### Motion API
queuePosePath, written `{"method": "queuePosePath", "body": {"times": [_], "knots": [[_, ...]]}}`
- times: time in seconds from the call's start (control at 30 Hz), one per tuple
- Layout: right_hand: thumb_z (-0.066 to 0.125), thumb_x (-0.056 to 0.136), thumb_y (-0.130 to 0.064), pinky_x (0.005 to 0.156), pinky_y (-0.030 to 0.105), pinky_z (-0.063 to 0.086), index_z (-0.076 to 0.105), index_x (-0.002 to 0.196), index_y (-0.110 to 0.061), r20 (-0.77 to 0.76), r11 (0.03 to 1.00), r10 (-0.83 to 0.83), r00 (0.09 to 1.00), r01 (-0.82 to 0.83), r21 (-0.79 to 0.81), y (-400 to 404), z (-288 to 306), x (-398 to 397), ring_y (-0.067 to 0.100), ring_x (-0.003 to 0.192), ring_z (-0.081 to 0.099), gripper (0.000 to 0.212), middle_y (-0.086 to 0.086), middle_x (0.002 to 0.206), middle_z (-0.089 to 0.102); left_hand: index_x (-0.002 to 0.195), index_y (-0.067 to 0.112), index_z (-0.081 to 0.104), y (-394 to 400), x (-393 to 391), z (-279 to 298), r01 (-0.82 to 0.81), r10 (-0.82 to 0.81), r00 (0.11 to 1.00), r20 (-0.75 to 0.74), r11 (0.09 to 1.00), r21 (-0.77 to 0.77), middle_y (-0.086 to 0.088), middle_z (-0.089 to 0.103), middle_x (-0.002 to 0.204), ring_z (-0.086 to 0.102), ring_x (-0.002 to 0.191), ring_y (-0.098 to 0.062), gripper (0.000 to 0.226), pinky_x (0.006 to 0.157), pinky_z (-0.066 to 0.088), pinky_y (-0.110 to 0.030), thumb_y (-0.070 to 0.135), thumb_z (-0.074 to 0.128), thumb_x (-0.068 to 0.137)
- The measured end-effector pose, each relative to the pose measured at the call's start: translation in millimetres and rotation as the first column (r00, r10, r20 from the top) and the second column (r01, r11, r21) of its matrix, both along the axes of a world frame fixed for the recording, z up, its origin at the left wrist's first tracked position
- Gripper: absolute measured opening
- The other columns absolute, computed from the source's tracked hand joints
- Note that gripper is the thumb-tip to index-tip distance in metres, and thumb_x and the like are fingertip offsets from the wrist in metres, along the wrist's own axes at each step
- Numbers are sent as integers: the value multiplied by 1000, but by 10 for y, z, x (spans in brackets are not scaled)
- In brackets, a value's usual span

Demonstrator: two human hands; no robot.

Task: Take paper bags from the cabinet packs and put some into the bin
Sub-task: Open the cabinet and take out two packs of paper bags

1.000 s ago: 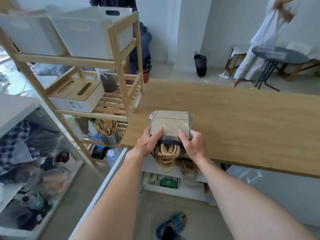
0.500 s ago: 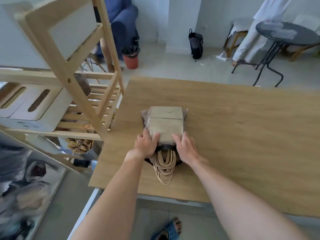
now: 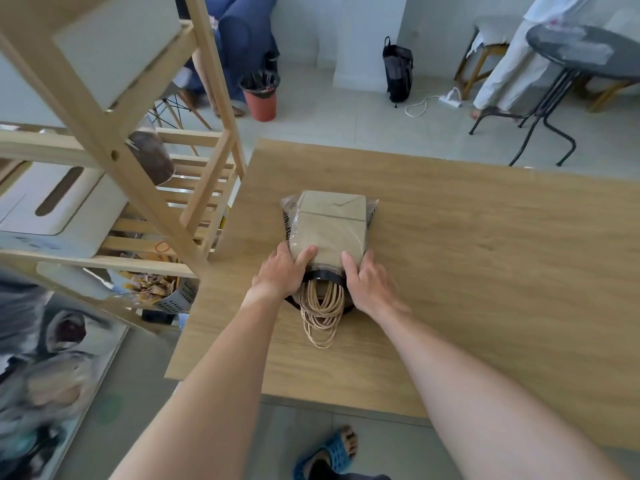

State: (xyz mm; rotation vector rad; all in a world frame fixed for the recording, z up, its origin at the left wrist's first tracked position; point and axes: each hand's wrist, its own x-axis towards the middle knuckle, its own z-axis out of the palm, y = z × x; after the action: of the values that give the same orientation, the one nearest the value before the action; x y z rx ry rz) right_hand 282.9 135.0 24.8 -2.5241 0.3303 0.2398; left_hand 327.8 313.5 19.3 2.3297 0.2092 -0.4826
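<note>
A pack of brown paper bags [image 3: 330,230] in clear plastic wrap lies flat on the wooden table [image 3: 485,271], near its left edge. Its twine handles [image 3: 322,313] spill out of the near end toward me. My left hand [image 3: 282,271] grips the pack's near left corner, thumb on top. My right hand [image 3: 369,284] holds the near right corner the same way. A dark band crosses the pack's mouth between my hands. No bin for the bags is identifiable in view.
A wooden shelf rack [image 3: 114,157] stands left of the table with a white box [image 3: 52,209] and a grey utensil basket [image 3: 173,296]. Beyond the table are a red pot [image 3: 261,98], a black bag [image 3: 398,71], and a round black table [image 3: 585,57] beside a person in white.
The pack went from being held at the table's front edge to lying flat farther onto the tabletop. Both hands stayed on its near end. My view tilted downward.
</note>
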Motion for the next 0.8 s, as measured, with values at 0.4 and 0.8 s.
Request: {"method": "queuePosePath", "body": {"times": [0.4, 0.8], "knots": [[52, 84, -8, 88, 40, 45, 58, 122, -6, 166, 943, -323, 932, 333, -33, -346, -275, -1210, 34, 109, 55, 39, 12, 117, 59, 126, 12, 51, 284, -1167, -29, -170, 140, 970, 198, 975, 142, -18, 55, 125, 46, 115, -36, 48, 97, 39, -46, 39, 19, 102], [51, 95, -19, 122, 49, 14, 32, 150, -3, 244, 967, -67, 967, 123, -221, 73, -920, -3071, 32, 147, 22, 60, 18, 163, 19, 117, 12, 54, 265, -3016, -543, -29, 7, 942, 335, 998, 62, -13, 55, 115, 51, 107, -31, 27, 90, 44, -45, 27, 37, 102]]}}
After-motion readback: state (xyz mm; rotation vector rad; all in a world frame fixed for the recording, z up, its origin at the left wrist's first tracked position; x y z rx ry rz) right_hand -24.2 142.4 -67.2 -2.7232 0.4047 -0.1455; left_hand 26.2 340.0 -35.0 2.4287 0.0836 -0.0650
